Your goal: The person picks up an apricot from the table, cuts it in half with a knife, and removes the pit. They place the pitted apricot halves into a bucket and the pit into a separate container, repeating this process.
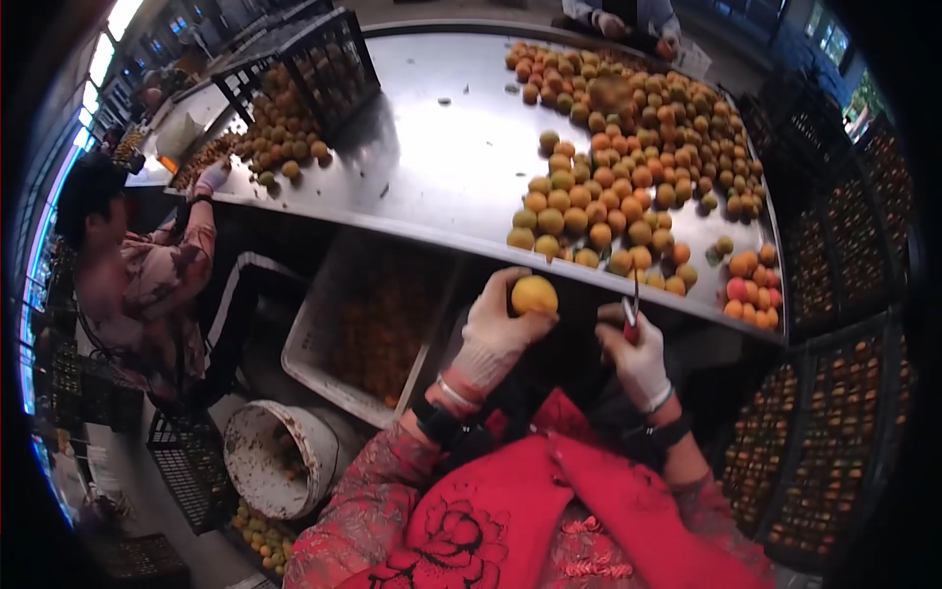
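Far to the left of the fingers of the left hand (491, 339), a worker (147, 265) in a patterned top sits with a gloved hand (213, 177) at the edge of a long metal table (432, 128), beneath a strip of light (101, 59) at the side of the room. By that worker, a black crate (358, 93) rests on the table with loose fruit (285, 142) around its base. Left of the fingers and nearer the wearer's body, a stained white bucket (257, 461) stands beside a pale bin (339, 390) of small orange-brown pieces. The left hand, in a white glove, grasps a yellow fruit (535, 295) just off the table's near edge. Beyond both hands' fingers, a broad heap of orange and greenish fruit (589, 201) covers the shiny tabletop, and a person (638, 18) in light sleeves works at the far side. The gloved right hand (643, 363) closes its fingers around red-handled clippers (631, 329). Farther right, redder fruit (754, 290) clusters near the table's corner, while fruit-filled dark crates (797, 432) line the dim side of the room.
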`<state>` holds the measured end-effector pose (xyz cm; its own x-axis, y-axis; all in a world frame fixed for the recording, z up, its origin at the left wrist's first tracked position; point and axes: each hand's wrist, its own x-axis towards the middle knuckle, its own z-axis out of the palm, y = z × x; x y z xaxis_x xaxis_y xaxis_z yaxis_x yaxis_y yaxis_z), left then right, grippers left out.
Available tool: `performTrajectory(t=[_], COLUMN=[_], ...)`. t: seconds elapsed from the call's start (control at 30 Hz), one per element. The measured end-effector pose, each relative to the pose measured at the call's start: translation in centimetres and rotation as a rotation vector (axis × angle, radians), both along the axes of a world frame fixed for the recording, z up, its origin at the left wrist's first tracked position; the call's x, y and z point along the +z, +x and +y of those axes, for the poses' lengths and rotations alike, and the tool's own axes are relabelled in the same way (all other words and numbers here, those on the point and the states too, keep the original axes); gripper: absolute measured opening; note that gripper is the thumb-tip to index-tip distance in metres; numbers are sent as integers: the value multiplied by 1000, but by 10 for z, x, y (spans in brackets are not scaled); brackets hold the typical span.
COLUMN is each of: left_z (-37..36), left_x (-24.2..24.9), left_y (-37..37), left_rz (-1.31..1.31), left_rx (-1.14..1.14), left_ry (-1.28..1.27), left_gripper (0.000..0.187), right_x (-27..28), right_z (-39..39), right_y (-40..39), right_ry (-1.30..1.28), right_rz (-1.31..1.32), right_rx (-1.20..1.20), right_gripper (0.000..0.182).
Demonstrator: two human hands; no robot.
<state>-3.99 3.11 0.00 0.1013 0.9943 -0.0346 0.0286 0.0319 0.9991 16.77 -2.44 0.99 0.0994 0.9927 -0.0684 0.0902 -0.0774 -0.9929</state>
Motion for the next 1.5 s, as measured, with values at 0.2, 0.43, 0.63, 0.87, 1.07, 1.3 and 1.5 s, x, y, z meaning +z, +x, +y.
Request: performTrajectory(t=[0.2,0.43,0.63,0.87,1.07,1.3,1.5], left_z=[-12,-6,-3,-2,8,62,109], left_x=[4,18,1,-11,-8,-34,-36], left_y=[-6,2,28,39,57,78,89], left_rz=[-47,-427,-412,-617,-630,-832,-545], left_rx=[-120,-385,-499,-449,-421,-318,-220], left_ry=[44,-379,-384,-474,-521,-700,-419], left_gripper=[58,38,26,15,12,19,36], right_x=[20,15,16,-2,-6,-43,-66], right_z=[13,18,27,42,61,141,172], right_y=[-17,-6,-27,-23,-5,69,87], right_ry=[7,217,469,603,479,176,216], right_rz=[-19,-181,-338,-371,-292,-933,-1215], right_rx=[28,-84,-41,-102,-169,-260,-208], right_gripper=[24,20,16,15,5,39,35])
